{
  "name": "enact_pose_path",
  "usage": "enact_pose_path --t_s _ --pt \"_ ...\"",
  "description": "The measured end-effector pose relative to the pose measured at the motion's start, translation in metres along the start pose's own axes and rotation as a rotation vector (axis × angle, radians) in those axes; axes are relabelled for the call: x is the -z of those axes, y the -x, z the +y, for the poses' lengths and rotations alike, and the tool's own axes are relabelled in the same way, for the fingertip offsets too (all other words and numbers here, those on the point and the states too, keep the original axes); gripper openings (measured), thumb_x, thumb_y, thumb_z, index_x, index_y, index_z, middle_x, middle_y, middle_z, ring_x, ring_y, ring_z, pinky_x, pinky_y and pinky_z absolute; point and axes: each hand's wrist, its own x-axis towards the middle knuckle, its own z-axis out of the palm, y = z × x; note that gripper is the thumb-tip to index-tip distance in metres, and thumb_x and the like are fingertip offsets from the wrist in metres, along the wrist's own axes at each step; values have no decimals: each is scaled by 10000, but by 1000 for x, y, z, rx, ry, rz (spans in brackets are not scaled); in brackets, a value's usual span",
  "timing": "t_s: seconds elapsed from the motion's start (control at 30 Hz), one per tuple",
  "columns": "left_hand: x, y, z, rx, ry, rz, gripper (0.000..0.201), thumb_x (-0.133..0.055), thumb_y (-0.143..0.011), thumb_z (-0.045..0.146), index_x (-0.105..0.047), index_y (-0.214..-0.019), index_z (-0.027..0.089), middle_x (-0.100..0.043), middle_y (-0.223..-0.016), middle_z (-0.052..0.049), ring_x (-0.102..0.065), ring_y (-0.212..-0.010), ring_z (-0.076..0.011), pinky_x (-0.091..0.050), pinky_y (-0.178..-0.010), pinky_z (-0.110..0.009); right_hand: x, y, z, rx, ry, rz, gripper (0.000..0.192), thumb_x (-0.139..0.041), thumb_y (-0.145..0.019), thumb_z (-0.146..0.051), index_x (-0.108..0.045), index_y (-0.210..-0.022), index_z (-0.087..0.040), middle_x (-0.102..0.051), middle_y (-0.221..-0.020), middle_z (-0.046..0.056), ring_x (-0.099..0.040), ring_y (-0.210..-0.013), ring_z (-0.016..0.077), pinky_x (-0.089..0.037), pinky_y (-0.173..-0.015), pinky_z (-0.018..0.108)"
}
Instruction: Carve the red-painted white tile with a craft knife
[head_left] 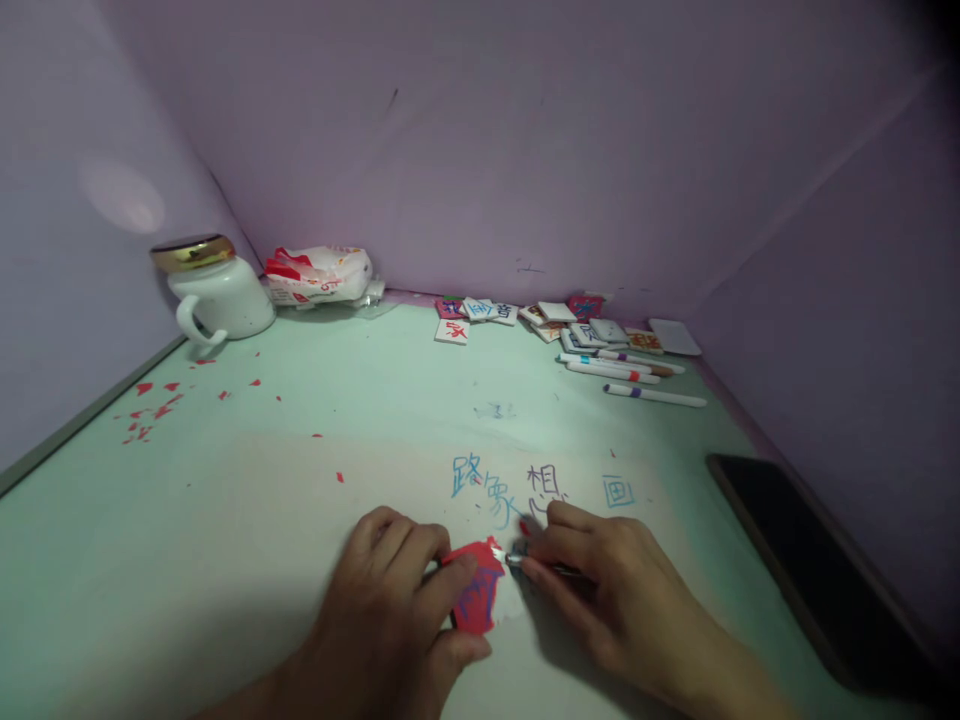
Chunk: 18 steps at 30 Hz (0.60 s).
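Note:
My left hand (401,590) grips a small red square card (478,600) with purple strokes on it, fingers on top and thumb at its near edge. White shows at the card's upper right edge. From the right, my right hand (611,570) pinches a slim tool (513,559) with a shiny metal tip. That tip is at the white edge of the card; the rest of the tool is mostly hidden by my fingers. Just beyond my hands, blue and purple Chinese characters (544,482) are written on the pale surface.
A white mug (225,300) with a gold lid and a red-and-white plastic packet (322,275) stand at the back left. Red flakes (154,410) lie scattered on the table. Lettered cards (559,312) and several markers (652,396) lie behind; a dark phone (817,560) is at right.

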Motion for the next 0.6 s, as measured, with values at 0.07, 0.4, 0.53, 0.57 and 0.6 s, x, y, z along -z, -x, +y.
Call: enact_pose_path --t_s 0.07,0.4,0.53,0.57,0.6 --pt "0 0 1 8 -2 0 308 -721 -634 167 -592 -908 224 -594 -835 -18 -488 -727 -212 -392 -727 -435 -2 2 1 -11 -41 16 240 -451 -913 -220 -570 -705 -200 -521 -676 -21 -479 -572 103 -321 -530 250" --pt "2 -2 5 -20 15 -61 374 -700 -576 37 -576 -900 177 -600 -857 -56 -517 -739 -225 -494 -634 -403 -15 -2 9 -222 -285 190 298 -477 -906 -334 -574 -658 -199 -576 -633 -8 -533 -603 128 -393 -555 251" --pt "7 -5 7 -5 29 -65 396 -738 -556 43 -601 -903 175 -607 -855 -60 -528 -737 -232 -504 -637 -425 -19 4 9 -222 -176 234 268 -486 -911 -346 -641 -735 -216 -613 -685 -8 -578 -616 129 -418 -564 246" --pt "8 -5 6 -5 34 -59 409 -740 -551 46 -603 -913 179 -607 -860 -59 -527 -737 -233 -501 -636 -426 -20 6 9 -206 -114 246 261 -483 -915 -344 -654 -759 -224 -622 -701 -10 -589 -607 128 -417 -553 245" --pt "8 -5 6 -4 39 -57 418 -739 -549 47 -603 -920 183 -605 -864 -58 -525 -739 -233 -498 -638 -425 -21 8 9 -184 -39 261 257 -477 -921 -343 -664 -784 -232 -632 -714 -12 -599 -591 129 -411 -532 246"
